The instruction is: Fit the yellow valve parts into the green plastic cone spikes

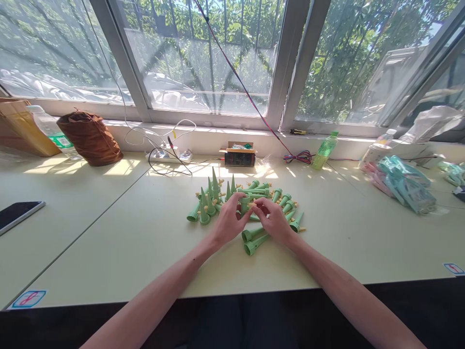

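My left hand (231, 216) is closed around a green plant watering spike (244, 204), its wide threaded end up. From the other side, my right hand (273, 218) pinches a small yellowish valve (252, 205) at the spike's side. Whether the valve sits in the spike or only touches it, I cannot tell. Around both hands lie several more green spikes with such valves. A group at the left stands with points up, like this spike (204, 212). Others at the right lie on their sides, and two spikes (252, 247) rest just below my right hand.
The pale table (145, 252) runs up to the window sill. Along the back are a brown bag (90, 138), a power strip (165, 155) with cables, a small box (240, 156) and a green bottle (325, 151). A phone (20, 215) lies left, plastic bags (407, 184) right.
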`<state>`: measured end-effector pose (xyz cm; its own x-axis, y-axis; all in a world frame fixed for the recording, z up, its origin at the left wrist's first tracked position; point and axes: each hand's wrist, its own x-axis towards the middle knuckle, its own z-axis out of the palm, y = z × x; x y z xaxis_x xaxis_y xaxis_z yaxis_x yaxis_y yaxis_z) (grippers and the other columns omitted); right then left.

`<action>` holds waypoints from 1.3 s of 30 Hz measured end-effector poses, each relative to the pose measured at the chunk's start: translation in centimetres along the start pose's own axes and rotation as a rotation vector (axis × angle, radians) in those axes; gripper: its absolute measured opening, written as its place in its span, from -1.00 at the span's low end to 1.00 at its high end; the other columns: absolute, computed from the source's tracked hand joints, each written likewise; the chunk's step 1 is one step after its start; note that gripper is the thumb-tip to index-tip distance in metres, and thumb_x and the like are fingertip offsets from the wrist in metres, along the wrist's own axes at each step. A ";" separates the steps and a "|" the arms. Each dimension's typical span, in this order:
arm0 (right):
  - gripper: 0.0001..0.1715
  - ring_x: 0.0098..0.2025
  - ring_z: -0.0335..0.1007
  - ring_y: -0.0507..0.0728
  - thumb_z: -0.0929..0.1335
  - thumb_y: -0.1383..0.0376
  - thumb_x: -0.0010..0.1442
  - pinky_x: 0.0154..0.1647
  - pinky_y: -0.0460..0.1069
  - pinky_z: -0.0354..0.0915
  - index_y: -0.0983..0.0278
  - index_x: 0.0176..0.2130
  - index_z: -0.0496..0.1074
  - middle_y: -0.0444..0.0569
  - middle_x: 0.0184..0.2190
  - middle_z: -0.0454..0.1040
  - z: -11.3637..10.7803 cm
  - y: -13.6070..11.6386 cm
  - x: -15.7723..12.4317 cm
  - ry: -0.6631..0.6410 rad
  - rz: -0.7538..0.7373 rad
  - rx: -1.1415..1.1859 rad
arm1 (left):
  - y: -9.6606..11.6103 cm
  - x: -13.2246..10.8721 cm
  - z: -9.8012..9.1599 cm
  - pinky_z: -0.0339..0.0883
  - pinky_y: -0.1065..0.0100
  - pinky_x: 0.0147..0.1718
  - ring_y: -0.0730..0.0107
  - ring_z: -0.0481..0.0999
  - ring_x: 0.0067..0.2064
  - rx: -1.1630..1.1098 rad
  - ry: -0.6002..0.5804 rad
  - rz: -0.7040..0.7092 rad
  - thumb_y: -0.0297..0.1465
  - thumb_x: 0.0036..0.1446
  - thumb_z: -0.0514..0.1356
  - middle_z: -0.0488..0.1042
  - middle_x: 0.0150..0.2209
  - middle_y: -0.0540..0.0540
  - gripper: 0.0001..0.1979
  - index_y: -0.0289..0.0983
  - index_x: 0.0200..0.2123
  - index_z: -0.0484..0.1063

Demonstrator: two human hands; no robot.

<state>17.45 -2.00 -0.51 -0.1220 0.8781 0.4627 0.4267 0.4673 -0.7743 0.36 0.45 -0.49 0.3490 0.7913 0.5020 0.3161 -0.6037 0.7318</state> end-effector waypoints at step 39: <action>-0.56 -0.60 0.03 -0.01 0.30 0.13 0.31 -0.55 -0.07 0.03 0.26 -0.54 0.27 -0.21 -0.67 0.18 0.2 0.6 0.1 0.162 -0.042 -0.165 | 0.0 0.3 -0.4 0.47 0.46 -0.46 0.49 0.48 -0.35 0.069 0.016 0.128 -0.43 0.20 0.21 0.49 -0.17 -0.12 -0.85 -0.25 -0.16 0.55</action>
<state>17.50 -1.63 -1.06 -0.0034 0.8239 0.5668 0.5670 0.4685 -0.6775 0.13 0.71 -0.18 0.3759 0.7088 0.5969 0.3305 -0.7043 0.6283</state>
